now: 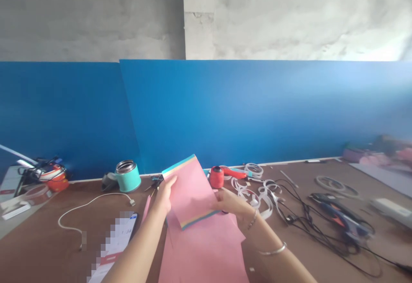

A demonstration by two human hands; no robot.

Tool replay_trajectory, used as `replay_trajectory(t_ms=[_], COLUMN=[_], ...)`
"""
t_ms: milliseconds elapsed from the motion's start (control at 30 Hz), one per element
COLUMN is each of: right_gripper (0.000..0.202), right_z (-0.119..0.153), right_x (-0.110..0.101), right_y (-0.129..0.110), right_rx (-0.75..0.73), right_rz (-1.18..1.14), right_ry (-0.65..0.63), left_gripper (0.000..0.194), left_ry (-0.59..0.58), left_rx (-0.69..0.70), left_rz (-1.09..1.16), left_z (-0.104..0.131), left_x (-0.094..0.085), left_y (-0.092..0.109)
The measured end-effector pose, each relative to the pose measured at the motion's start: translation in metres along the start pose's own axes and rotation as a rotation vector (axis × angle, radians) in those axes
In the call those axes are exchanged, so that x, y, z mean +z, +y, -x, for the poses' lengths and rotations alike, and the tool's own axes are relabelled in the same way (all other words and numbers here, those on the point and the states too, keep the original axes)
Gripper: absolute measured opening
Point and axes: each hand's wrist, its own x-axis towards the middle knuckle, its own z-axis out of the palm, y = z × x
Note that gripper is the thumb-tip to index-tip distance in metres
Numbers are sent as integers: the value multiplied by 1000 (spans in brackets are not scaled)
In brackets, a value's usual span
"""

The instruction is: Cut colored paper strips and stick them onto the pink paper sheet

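Between my two hands is a pink sheet (pixel 193 197) with blue and yellow bands along its top and bottom edges, tilted above the table. My left hand (pixel 165 195) grips its left edge, thumb on the front face. At the lower right corner my right hand (pixel 225 201) pinches the sheet, its fingertips partly hidden. Beneath lie larger pink sheets (pixel 202 253), overlapping on the brown table. A red spool of thread (pixel 216 177) stands just behind my right hand.
A turquoise mug (pixel 128 176) and a white cable (pixel 72 208) are at the left, near a phone (pixel 133 225). To the right lie white strips (pixel 265 195), black cords (pixel 304 214) and a dark blue power tool (pixel 343 218). A blue partition (pixel 225 111) bounds the table's back.
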Motion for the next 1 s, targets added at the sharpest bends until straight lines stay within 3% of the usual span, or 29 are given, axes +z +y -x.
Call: replay_trajectory(t_ms=[100,200,300,367,433,500,533,600,700,767,800,867,933,1000], right_gripper=[20,20,22,27,36,37,35,32,34,31,33,48,67,66], right_z=[-1,0,5,10,14,18,19,20,21,22,24,27,31,34], right_x=[9,15,23,32,44,56,61,66,61,52,48,47,54,68], right_y=[-3,0,4,5,6,8,9,14,25,32,34,38,42,47], right_rx=[65,53,51,35,15,-8,-16,-24,6,-149,-230,-281,-195,-119], right_rz=[-61,-133,-298,-427,-473,-431,-398,-289,57,367,495,711,876,965], right_ry=[33,105,144,176,193,174,131,54,118,212,171,-30,-184,-168], left_gripper=[53,69,76,80,78,64,55,39,32,27,24,22,24,28], left_ry=[91,187,75,114,138,1,-92,-116,100,206,255,318,263,137], left_rx=[106,261,578,504,248,114,110,141,271,470,588,819,966,988], left_rz=[-53,-114,-361,-421,-372,-359,-360,-382,-404,-425,-481,-637,-868,-1115], left_z=[0,22,53,69,77,78,77,75,72,68,67,65,65,67], left_x=[2,0,-3,-2,2,7,9,8,-7,-23,-30,-41,-43,-37], left_y=[9,12,3,-8,-21,-32,-36,-42,-41,-37,-34,-31,-31,-36])
